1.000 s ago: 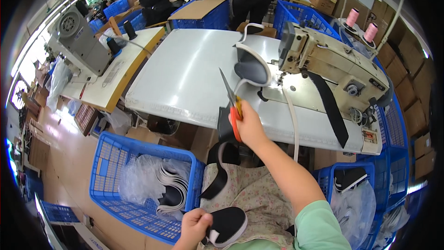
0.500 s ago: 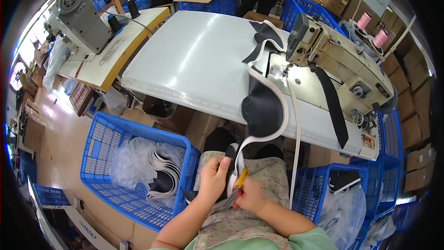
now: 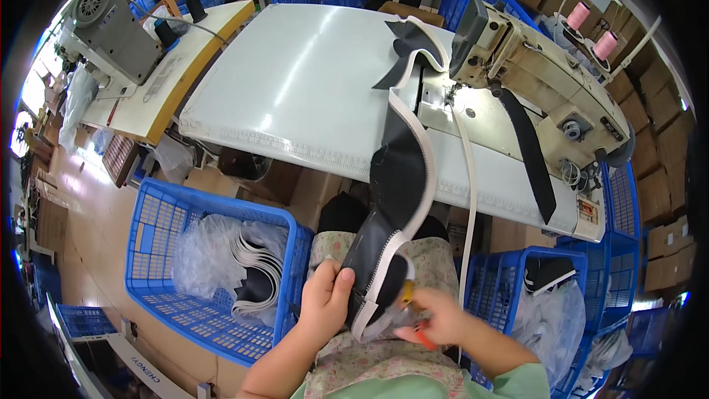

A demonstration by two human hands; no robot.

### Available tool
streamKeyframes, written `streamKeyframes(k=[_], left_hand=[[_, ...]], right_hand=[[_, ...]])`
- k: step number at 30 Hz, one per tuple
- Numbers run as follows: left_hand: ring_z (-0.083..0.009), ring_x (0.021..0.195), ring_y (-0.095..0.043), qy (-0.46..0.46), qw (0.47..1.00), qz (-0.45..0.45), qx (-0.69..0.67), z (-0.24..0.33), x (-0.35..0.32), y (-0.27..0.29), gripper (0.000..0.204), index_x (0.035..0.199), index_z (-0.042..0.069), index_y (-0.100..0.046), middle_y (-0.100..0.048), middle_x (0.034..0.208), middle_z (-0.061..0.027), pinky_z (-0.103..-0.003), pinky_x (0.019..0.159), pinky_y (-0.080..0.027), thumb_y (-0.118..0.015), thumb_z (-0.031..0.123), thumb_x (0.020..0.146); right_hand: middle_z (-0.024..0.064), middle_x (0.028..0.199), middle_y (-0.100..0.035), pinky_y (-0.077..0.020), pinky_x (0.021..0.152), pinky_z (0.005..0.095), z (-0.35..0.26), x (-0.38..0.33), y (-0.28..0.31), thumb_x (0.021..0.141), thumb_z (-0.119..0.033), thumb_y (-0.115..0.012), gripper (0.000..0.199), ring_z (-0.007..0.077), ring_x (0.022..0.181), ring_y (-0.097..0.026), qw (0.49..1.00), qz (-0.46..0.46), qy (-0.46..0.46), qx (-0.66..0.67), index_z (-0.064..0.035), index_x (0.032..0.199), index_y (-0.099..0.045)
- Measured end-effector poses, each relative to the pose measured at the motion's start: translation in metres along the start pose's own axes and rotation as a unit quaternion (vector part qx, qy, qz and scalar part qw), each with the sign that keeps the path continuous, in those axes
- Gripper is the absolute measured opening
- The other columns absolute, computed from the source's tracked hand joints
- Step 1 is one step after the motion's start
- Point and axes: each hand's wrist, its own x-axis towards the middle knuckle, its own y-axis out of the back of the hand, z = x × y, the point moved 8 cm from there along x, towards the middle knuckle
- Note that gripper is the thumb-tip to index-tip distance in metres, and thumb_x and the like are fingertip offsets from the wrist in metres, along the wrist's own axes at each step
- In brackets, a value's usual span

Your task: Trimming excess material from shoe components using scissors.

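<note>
My left hand (image 3: 326, 303), closed, pinches a black panel (image 3: 399, 170) edged with white zipper tape (image 3: 385, 266). This panel hangs from the table edge down to my lap and joins further black pieces (image 3: 415, 41) by the sewing machine needle. Just right of the panel's lower end, my right hand (image 3: 443, 316) is closed around scissors (image 3: 424, 337) with yellow and red handles. Motion smears the scissors, and I cannot tell whether their blades touch the panel. A narrow white tape (image 3: 470, 199) runs from the machine down past my right side.
The sewing machine (image 3: 546, 81) stands on the white table (image 3: 288, 89). At left, a blue basket (image 3: 214, 192) holds plastic bags and stacked white-edged black pieces (image 3: 257, 277). Another blue basket (image 3: 487, 310) sits at right. Pink thread cones (image 3: 578, 16) stand behind the machine.
The black panel's near part has come up and spread out over my lap. My left hand is slightly lower. My right hand with the scissors has moved right, and the view has shifted a little.
</note>
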Motion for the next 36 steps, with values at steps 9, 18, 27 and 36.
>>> streamKeyframes(k=[9, 18, 27, 36], left_hand=[[-0.0295, 0.043, -0.050, -0.199, 0.964, 0.012, 0.179, 0.041, -0.018, -0.010, 0.018, 0.080, 0.001, -0.049, -0.049, 0.051, -0.0113, -0.037, 0.042, -0.039, -0.056, 0.016, 0.086], [-0.0277, 0.041, -0.049, -0.232, 0.952, 0.008, 0.201, 0.042, -0.018, -0.018, 0.015, 0.080, 0.000, -0.050, -0.048, 0.050, -0.0104, -0.036, 0.039, -0.037, -0.058, 0.012, 0.083], [-0.0284, 0.041, -0.049, -0.241, 0.952, 0.018, 0.189, 0.040, -0.017, -0.014, 0.016, 0.078, 0.001, -0.049, -0.048, 0.050, -0.0105, -0.037, 0.039, -0.037, -0.059, 0.013, 0.083], [-0.0306, 0.041, -0.049, -0.202, 0.967, 0.022, 0.151, 0.045, -0.034, 0.005, 0.017, 0.076, 0.002, -0.049, -0.048, 0.050, -0.0115, -0.037, 0.039, -0.037, -0.060, 0.014, 0.082]], right_hand=[[0.0126, 0.072, -0.050, -0.0409, 0.061, 0.0356, 0.019, -0.037, 0.050, 0.067, -0.055, -0.070, 0.058, 0.0287, 0.072, -0.053, 0.953, -0.231, -0.140, -0.139, -0.0001, 0.078, -0.054], [0.0149, 0.060, -0.050, -0.0388, 0.054, 0.0379, 0.021, -0.027, 0.038, 0.069, -0.062, -0.063, 0.062, 0.0298, 0.058, -0.050, 0.950, -0.224, -0.147, -0.164, -0.0007, 0.071, -0.054], [0.0134, 0.053, -0.047, -0.0373, 0.050, 0.0350, 0.021, -0.033, 0.041, 0.069, -0.058, -0.067, 0.059, 0.0259, 0.049, -0.047, 0.946, -0.221, -0.217, -0.093, -0.0004, 0.063, -0.055], [-0.0016, 0.060, -0.050, -0.0380, 0.053, 0.0256, -0.028, 0.023, 0.157, 0.070, -0.027, -0.076, 0.032, 0.0074, 0.057, -0.044, 0.973, 0.140, -0.155, -0.100, -0.0046, 0.069, -0.053]])
